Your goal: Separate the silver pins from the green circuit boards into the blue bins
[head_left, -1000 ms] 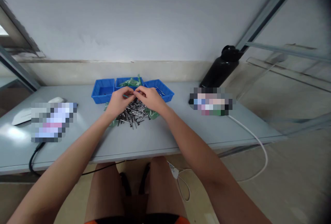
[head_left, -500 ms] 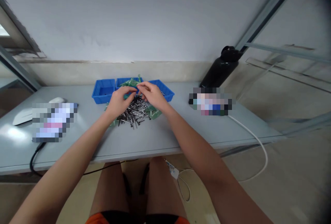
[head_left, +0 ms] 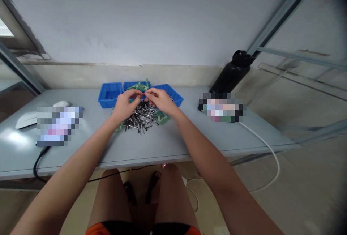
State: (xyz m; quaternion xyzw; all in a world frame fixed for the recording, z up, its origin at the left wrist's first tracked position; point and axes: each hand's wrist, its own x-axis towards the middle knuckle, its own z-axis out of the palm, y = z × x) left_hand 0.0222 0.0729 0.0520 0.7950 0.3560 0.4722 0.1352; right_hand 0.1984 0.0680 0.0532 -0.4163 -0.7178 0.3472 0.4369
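My left hand [head_left: 127, 103] and my right hand [head_left: 160, 100] meet fingertip to fingertip above a pile of metal screws [head_left: 142, 116]. Both are pinched closed; whatever lies between the fingertips is too small to make out. Green plastic [head_left: 162, 117] lies at the pile's right edge, with more at its left. Behind the hands stand three blue bins: the left bin [head_left: 110, 95] has little in it, the middle bin [head_left: 129, 84] holds a green plastic bag [head_left: 139, 85], and the right bin [head_left: 177, 98] is partly hidden by my right hand.
At the left lie a blurred-out phone-like device [head_left: 58, 126] with a black cable [head_left: 36, 162] and a white mouse [head_left: 61, 103]. On the right are a black bottle [head_left: 230, 72], another blurred device [head_left: 221, 108] and a white cable [head_left: 267, 144]. The wall [head_left: 135, 29] rises behind the table.
The fingertips of my two hands have come closer together, now touching or nearly so. The camera view has shifted slightly, and my legs below the table have moved a little apart.
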